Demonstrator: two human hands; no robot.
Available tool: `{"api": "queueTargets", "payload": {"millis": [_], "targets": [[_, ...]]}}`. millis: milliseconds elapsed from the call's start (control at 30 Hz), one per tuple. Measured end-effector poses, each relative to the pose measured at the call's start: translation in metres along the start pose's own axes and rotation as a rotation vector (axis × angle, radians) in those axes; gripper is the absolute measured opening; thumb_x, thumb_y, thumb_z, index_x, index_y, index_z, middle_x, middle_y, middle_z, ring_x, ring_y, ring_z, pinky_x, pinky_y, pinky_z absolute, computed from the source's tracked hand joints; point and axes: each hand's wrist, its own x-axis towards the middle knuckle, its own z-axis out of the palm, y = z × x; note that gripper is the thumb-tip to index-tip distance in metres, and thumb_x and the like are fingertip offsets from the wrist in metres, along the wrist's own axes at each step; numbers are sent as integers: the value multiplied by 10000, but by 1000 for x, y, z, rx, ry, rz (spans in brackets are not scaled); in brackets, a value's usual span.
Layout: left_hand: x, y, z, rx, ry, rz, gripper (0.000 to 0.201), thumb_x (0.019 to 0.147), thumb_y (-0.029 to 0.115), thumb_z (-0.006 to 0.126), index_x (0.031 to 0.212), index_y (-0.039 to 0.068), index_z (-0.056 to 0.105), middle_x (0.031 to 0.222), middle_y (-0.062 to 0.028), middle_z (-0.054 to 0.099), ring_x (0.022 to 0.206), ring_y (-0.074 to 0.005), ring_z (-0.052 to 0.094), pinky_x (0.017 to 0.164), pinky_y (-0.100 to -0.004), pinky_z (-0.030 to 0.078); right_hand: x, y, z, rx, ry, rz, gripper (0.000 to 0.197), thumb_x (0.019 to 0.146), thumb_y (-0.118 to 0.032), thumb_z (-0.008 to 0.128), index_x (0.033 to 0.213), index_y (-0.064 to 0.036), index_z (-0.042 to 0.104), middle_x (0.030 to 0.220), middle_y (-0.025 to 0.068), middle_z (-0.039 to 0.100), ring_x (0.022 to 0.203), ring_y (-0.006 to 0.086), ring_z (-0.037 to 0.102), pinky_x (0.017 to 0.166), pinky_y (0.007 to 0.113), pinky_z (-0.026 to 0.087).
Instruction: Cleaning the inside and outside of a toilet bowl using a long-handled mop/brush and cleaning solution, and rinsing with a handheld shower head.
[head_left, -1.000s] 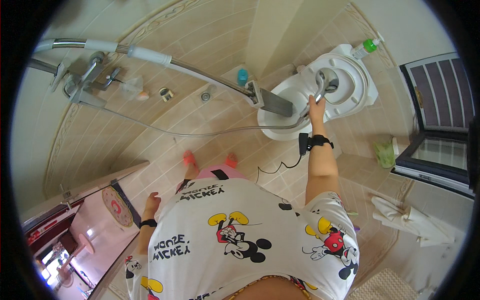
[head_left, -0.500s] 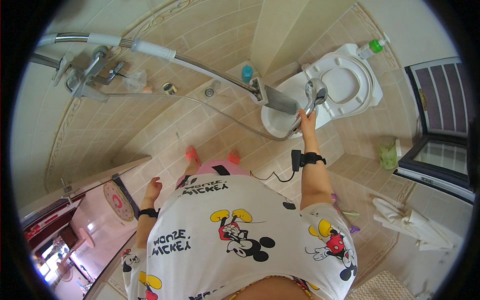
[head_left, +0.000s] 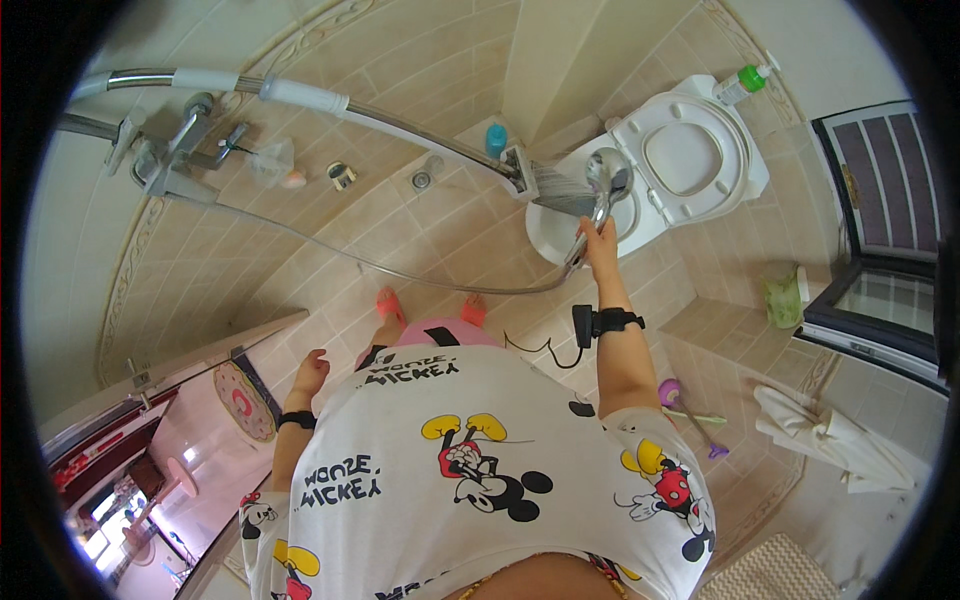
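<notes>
- Because the shower head (head_left: 610, 172) shows over the toilet bowl (head_left: 541, 243), I'd tip its face down and inward, so any water lands inside; I can't make out from here whether it is running.
- The right hand (head_left: 601, 247) has its fingers clamped round the shower head's handle; I'd want that grip firm, as wet chrome could slip, and let the wrist do the turning.
- The grey mop (head_left: 563, 190) is just beside the shower head; I can't tell whether they touch, so I'd swing gently there.
- The hose (head_left: 520, 291) sags off leftward to the wall tap (head_left: 160, 165); I'd leave it that slack, since a tug could spoil the aim.
- The seat (head_left: 690, 212) is turned up; I'd aim low to spare it splashes.
- The black cord (head_left: 545, 347) hangs from the wrist band (head_left: 612, 320); I'd hold both clear of wet.
- The left hand (head_left: 312, 372) hangs low, fingers apart, loosely bent, nothing visible in them; it could steady the hose.
</notes>
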Motion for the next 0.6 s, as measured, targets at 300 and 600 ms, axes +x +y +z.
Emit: {"api": "queueTargets", "payload": {"millis": [300, 600], "targets": [[-2, -27, 6, 44, 49, -10, 345, 700, 118, 515, 1037, 49, 484, 776, -126, 591, 717, -224, 569, 648, -304, 450, 8, 9, -56, -103, 253, 5, 243, 764, -252, 552, 782, -46, 423, 576, 28, 498, 443, 82, 430, 370, 218, 335], [-2, -20, 15, 59, 23, -7, 353, 694, 116, 515, 1038, 45, 484, 786, -137, 592, 735, -244, 572, 661, -314, 450, -2, 2, -32, -154, 47, -18, 234, 761, -213, 563, 797, -46, 404, 589, 32, 490, 435, 98, 419, 373, 223, 311]]}}
